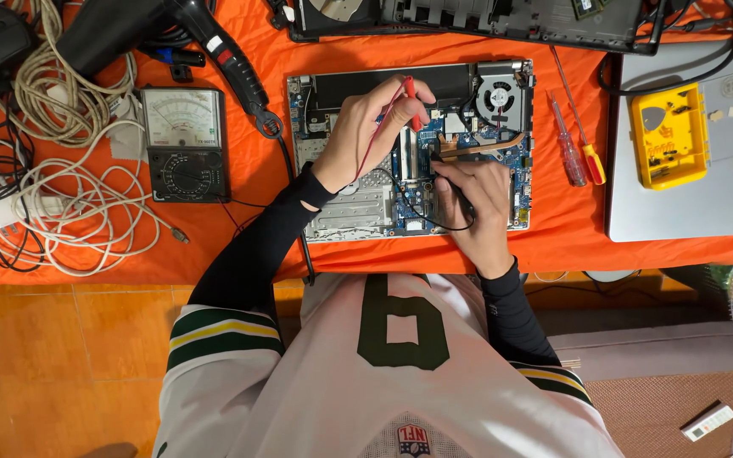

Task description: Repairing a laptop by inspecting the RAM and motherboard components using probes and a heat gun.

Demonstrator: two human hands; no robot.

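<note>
Beside the opened laptop [358,212]: multimeter [185,142], cable tangle [61,195], screwdrivers [577,144]

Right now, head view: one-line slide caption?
Left hand holds red probe, right hand black probe on opened laptop's board; analog multimeter beside.

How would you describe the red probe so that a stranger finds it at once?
Find the opened laptop in the middle of the orange table. The left hand holds the red probe over its blue circuit board. The probe in the right hand is black; this one is red with a thin red wire.
</note>
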